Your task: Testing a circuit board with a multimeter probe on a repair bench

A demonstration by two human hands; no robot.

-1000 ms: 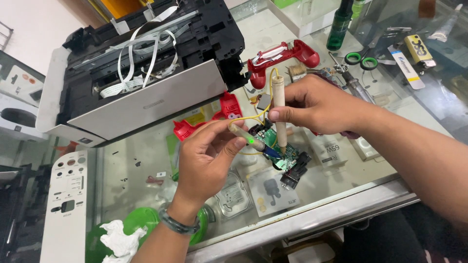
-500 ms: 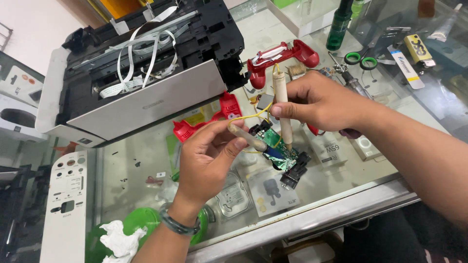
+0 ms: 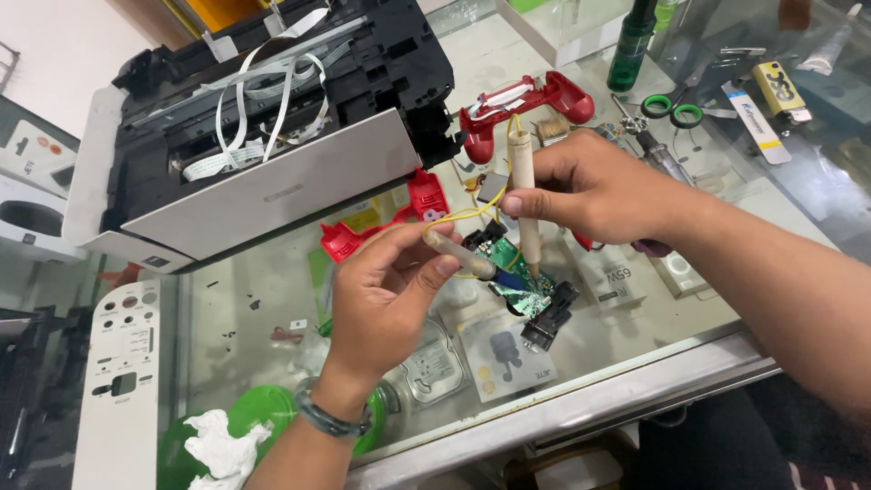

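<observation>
The right hand (image 3: 590,186) has its grip clenched on a beige soldering iron (image 3: 523,195), held nearly upright with its tip down on the green circuit board (image 3: 526,292). The left hand (image 3: 390,295) pinches a slim beige tool (image 3: 463,254), slanted down so its tip also reaches the board. The board lies on the glass worktop (image 3: 254,308), just in front of the opened printer (image 3: 263,136). Yellow wire (image 3: 463,216) loops above the board. A red controller shell (image 3: 526,100) lies beyond the board, and green scissors (image 3: 673,111) lie to its right.

Bright, even daylight, soft shadows, mild glare on the glass counter (image 3: 635,349), sharp focus
</observation>
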